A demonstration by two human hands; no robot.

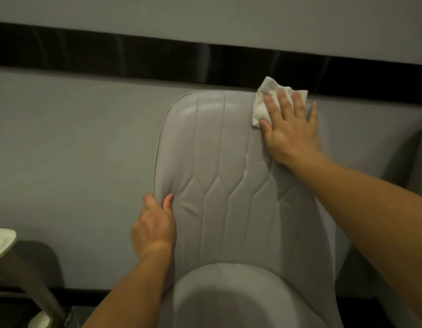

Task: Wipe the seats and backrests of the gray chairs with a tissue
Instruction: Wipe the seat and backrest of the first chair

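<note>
Backrest [219,166] of the gray chair fills the centre of the frame, its long axis running from the seat [229,297] at the bottom edge up toward the wall; it is smooth gray upholstery with vertical stitched channels meeting in diamond shapes, and faint wet streaks show right of centre. Crumpled white tissue [266,100] lies on its upper right corner, pressed flat under the straight, spread fingers of the right hand [290,131]. Left hand [155,226] has its grip curled round the backrest's left edge, thumb on the front.
</note>
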